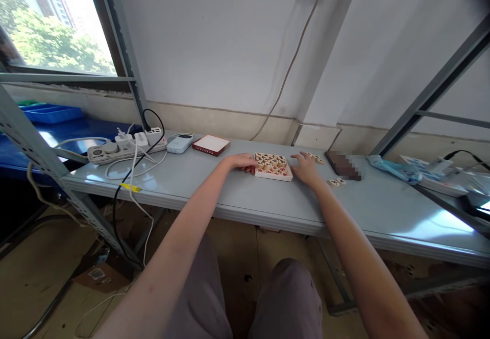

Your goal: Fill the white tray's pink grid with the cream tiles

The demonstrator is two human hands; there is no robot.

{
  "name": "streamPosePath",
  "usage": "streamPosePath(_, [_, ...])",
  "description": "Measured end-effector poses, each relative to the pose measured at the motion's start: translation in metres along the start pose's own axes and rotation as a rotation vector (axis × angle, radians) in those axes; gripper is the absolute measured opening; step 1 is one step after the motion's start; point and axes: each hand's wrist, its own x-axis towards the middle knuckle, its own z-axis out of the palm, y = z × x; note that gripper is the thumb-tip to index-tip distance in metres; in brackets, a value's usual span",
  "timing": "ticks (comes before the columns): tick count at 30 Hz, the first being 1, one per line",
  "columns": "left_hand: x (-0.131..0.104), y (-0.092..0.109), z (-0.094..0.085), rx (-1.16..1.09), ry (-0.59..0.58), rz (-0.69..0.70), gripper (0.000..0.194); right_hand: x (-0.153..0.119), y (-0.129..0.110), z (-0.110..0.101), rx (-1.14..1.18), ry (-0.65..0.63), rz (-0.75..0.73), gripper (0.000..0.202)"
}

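Note:
A shallow white box [273, 177] stands on the grey table, filled with rows of round xiangqi pieces [272, 163] marked in black and red. My left hand [244, 162] is at the box's left edge, fingers curled and closed against it. Just right of the box, my right hand [304, 167] reaches over the table with its fingers apart and nothing visible in them. Beyond those fingers lie several loose xiangqi pieces [317, 159], partly covered by the hand. More loose pieces [337, 182] lie right of my right wrist.
A red-sided lid [210, 145] with a pale top lies left of the box, beside a light-blue device [180, 143]. Farther left is a power strip [126, 147] with tangled cables. A dark flat object [339, 164], partly blurred, and a blue plastic bag [394, 168] are at right.

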Motion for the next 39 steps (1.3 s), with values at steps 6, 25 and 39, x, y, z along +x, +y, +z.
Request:
streamPosePath(6, [0.003, -0.005, 0.001, 0.02, 0.066, -0.045, 0.038, -0.005, 0.014, -0.005, -0.133, 0.011, 0.233, 0.034])
streamPosePath(25, [0.007, -0.009, 0.001, 0.055, 0.081, -0.029, 0.037, -0.009, -0.033, -0.03, 0.448, -0.173, -0.34, 0.036])
streamPosePath(39, [0.007, -0.008, 0.001, 0.058, 0.079, -0.045, 0.035, -0.005, -0.028, -0.029, 0.393, -0.138, -0.369, 0.036])
